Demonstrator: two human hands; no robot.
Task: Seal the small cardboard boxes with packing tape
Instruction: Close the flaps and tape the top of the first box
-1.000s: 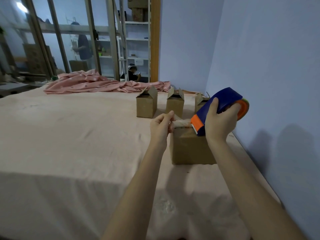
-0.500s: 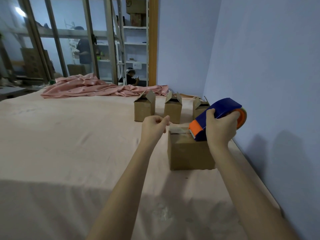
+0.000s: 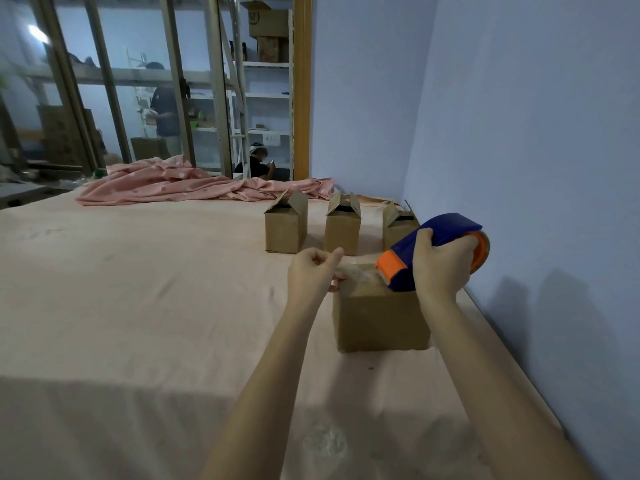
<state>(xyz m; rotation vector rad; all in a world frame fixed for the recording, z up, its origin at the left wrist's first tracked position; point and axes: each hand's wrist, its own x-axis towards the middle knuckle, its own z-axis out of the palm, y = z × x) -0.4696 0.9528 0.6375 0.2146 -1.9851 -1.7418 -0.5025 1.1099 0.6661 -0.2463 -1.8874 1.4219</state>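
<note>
A small closed cardboard box (image 3: 379,320) stands on the pink-covered table near the right wall. My right hand (image 3: 441,268) grips a blue and orange tape dispenser (image 3: 420,249) whose orange mouth sits over the box's top. A strip of clear tape (image 3: 360,273) runs from the dispenser leftward across the top. My left hand (image 3: 313,271) pinches the free end of that tape at the box's upper left edge. Three more boxes with open flaps stand in a row behind: left (image 3: 285,225), middle (image 3: 343,225), right (image 3: 396,228).
The table surface (image 3: 138,289) is covered by a pale pink cloth. A crumpled pink sheet (image 3: 194,183) lies along the far edge. A purple wall (image 3: 536,150) borders the table on the right. Glass doors and shelving stand beyond, with people behind them.
My left hand drew the tape end leftward off the dispenser and now holds it at the box's left top edge. The dispenser has stayed over the box top.
</note>
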